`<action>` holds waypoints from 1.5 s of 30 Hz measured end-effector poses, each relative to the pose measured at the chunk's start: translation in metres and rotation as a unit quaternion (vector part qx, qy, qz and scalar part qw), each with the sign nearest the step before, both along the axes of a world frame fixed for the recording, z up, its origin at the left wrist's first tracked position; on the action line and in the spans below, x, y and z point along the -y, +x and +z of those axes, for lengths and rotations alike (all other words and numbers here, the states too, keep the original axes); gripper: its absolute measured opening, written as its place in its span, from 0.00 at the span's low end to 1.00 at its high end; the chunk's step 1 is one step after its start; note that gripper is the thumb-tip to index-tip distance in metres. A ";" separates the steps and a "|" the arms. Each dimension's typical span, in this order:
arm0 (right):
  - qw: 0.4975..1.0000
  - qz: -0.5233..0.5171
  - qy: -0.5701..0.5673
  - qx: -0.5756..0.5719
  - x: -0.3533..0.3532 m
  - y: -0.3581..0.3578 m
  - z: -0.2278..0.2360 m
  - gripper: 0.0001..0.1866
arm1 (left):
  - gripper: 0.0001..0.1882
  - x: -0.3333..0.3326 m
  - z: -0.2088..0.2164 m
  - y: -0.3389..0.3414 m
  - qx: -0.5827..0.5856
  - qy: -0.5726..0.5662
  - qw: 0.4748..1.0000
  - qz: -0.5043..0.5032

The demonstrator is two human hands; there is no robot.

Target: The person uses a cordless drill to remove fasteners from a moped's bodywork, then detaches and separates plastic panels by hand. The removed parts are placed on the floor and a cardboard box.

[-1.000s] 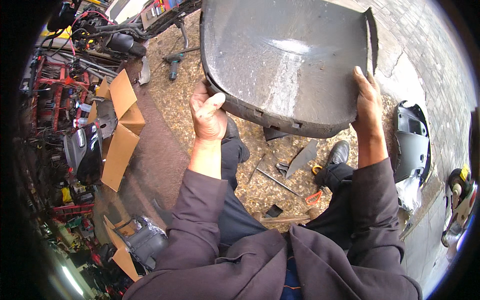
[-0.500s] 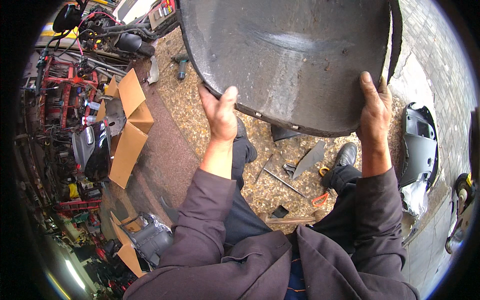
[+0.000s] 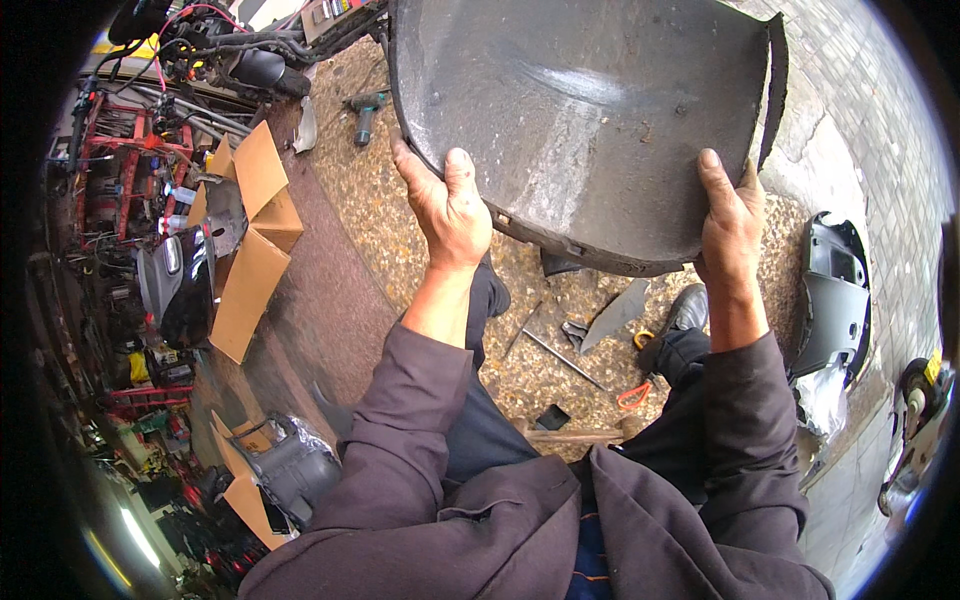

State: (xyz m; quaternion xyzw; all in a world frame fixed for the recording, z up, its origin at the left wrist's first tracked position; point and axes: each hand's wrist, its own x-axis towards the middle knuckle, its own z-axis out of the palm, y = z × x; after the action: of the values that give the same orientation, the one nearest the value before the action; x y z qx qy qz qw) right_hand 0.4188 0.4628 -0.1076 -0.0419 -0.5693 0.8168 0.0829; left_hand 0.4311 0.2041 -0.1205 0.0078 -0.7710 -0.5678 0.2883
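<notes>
One large, curved dark panel (image 3: 610,110), scuffed with a pale streak, is held up above the floor, in front of the person. The left hand (image 3: 448,220) pinches its lower left edge between thumb and fingers; the right hand (image 3: 730,225) clamps the lower right side, thumb on the scuffed face, most fingers hidden behind. Beneath lies speckled, pebbly ground (image 3: 545,390), carrying a thin metal rod (image 3: 565,358), a flat grey fragment (image 3: 615,315) and an orange loop (image 3: 634,397) near the right shoe (image 3: 688,308). A power drill (image 3: 364,122) lies farther up. Leftward, reddish-brown flooring (image 3: 325,250) meets an open cardboard box (image 3: 250,295) and crowded red metal framing (image 3: 130,200). Rightward, a grey moulded part (image 3: 832,320) sits before grey paving (image 3: 910,180).
</notes>
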 end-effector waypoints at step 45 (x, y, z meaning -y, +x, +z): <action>0.980 0.012 -0.059 0.188 0.015 -0.015 -0.036 0.17 | 0.17 0.016 0.005 -0.005 -0.039 -0.033 0.991 0.122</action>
State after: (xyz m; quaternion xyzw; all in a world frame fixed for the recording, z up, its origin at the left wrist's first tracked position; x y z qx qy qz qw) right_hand 0.4039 0.4482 -0.1433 -0.1925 -0.5256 0.8278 -0.0379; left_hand 0.4265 0.1882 -0.1157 0.0701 -0.7708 -0.5025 0.3853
